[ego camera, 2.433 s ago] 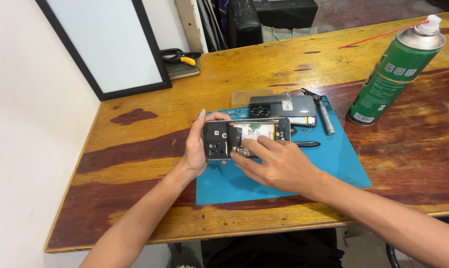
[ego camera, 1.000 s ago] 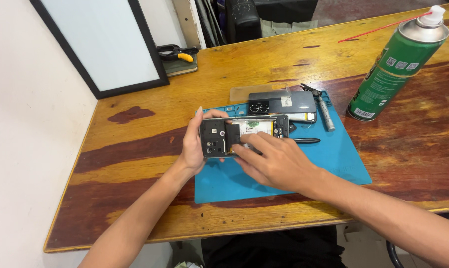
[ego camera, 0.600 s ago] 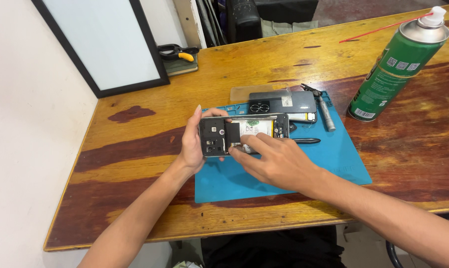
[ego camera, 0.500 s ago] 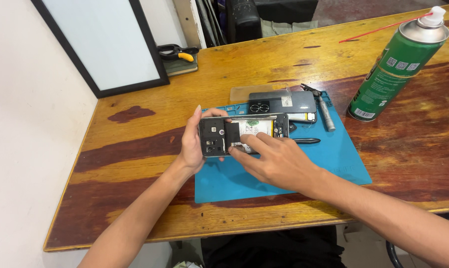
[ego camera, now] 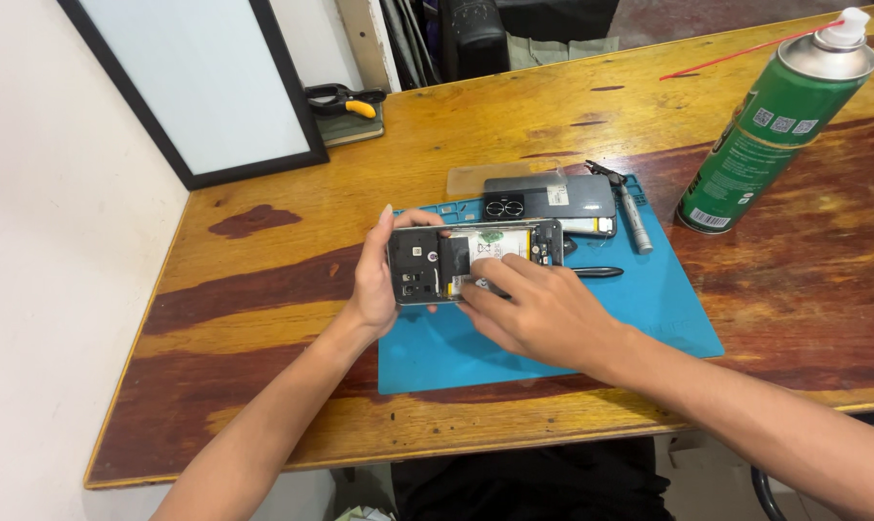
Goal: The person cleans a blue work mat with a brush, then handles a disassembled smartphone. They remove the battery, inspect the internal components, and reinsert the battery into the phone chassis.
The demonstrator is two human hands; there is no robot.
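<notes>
Gripping the opened phone at its left end, the left hand holds it lengthwise left-right; right hand fingertips press its middle

Bare wooden table at left and lower right leaves room. At upper right a green spray can stands; back cover and 2 tools crowd the blue mat at upper centre.

Worn wooden table; white wall
</notes>
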